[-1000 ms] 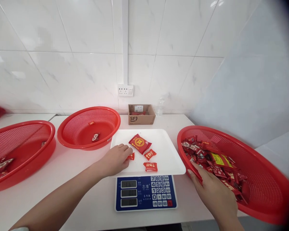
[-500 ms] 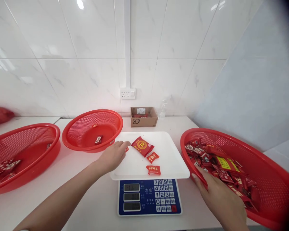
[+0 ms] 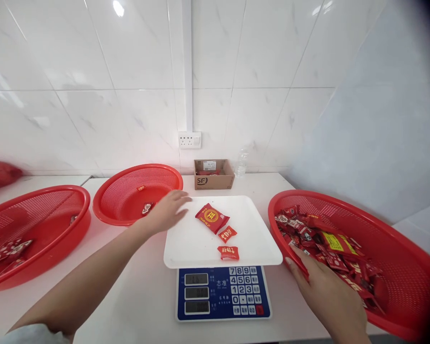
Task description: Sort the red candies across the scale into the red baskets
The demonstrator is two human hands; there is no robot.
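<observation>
My left hand [image 3: 170, 210] hovers over the left edge of the scale's white pan [image 3: 189, 248], fingers spread and no packet visible in them. On the pan lie a larger red packet [image 3: 212, 218] with a gold emblem and two small red wrapped sweets, one [image 3: 227, 234] close beside it and the other [image 3: 228, 252] nearer the front. My right hand [image 3: 322, 291] is closed on the near rim of a red plastic basket [image 3: 397, 248], thumb outside. Inside that basket is a pile of red wrapped snacks [image 3: 308, 239], one with a yellow label.
Behind my left hand stands a second red basket [image 3: 109, 191] with a few packets. Another red basket [image 3: 57, 239] is farther left. The scale's blue keypad panel [image 3: 224, 294] faces me. A cardboard box [image 3: 215, 181] and a clear bottle [image 3: 241, 164] stand by the tiled wall.
My left hand has lifted and shifted back and left from the pan, and its fingers have spread. The small red sweet at its fingertips no longer shows. My right hand stays on the basket.
</observation>
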